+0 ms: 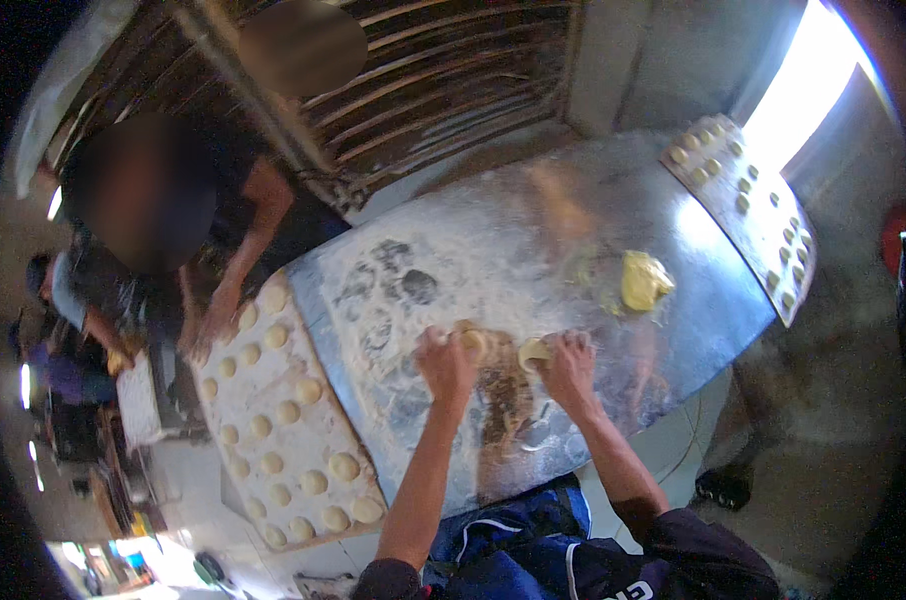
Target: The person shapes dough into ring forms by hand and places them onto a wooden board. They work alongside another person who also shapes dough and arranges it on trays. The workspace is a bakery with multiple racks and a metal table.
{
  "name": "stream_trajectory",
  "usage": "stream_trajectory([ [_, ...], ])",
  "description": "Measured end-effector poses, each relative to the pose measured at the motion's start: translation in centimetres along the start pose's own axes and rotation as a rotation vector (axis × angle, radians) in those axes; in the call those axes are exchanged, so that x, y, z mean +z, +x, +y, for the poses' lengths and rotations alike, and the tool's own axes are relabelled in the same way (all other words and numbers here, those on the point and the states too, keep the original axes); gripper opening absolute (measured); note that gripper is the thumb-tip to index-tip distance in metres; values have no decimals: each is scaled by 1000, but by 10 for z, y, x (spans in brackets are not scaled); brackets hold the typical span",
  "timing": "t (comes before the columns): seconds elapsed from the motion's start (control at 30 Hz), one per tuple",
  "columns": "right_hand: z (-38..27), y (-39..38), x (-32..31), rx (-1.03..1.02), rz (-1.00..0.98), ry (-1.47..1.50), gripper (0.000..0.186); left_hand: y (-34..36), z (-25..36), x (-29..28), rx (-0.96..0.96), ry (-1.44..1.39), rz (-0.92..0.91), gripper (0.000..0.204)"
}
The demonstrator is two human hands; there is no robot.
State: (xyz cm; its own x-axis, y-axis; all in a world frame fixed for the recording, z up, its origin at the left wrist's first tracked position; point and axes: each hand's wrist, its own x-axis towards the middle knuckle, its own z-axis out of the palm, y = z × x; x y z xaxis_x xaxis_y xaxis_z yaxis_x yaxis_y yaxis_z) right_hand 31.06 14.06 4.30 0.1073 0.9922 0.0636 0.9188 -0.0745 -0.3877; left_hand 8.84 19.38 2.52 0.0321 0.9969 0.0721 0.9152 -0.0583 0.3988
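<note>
Over the floured metal table (pixel 453 440), my left hand (pixel 444 366) curls its fingers round a pale piece of dough (pixel 470 343). A short gap away, my right hand (pixel 570 369) is closed on another pale piece of dough (pixel 533 352), held at the thumb side. White flour (pixel 423 310) is smeared across the table beyond my left hand, with dark bare patches in it. Past my right hand sits a yellow lump (pixel 645 281) that looks like butter or soft dough.
At the left, a board (pixel 323 445) carries rows of round dough balls; another person's hand (pixel 213 320) rests at its far end. A second board (pixel 785 240) with small dough pieces lies off the table's right edge. Wooden slatted racks (pixel 443 90) stand behind.
</note>
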Motion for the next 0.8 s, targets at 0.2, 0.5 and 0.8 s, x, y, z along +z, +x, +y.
stream_trajectory([
  [0.2,-48,0,0,-20,-93,438,36,-38,-29,-30,11,-607,-2,44],
  [0.5,-283,-38,104,-429,-453,718,40,-163,-262,-166,-529,-484,400,40],
  [0.8,-376,-68,155,-445,-283,290,65,-172,-360,-208,-76,-72,66,61],
])
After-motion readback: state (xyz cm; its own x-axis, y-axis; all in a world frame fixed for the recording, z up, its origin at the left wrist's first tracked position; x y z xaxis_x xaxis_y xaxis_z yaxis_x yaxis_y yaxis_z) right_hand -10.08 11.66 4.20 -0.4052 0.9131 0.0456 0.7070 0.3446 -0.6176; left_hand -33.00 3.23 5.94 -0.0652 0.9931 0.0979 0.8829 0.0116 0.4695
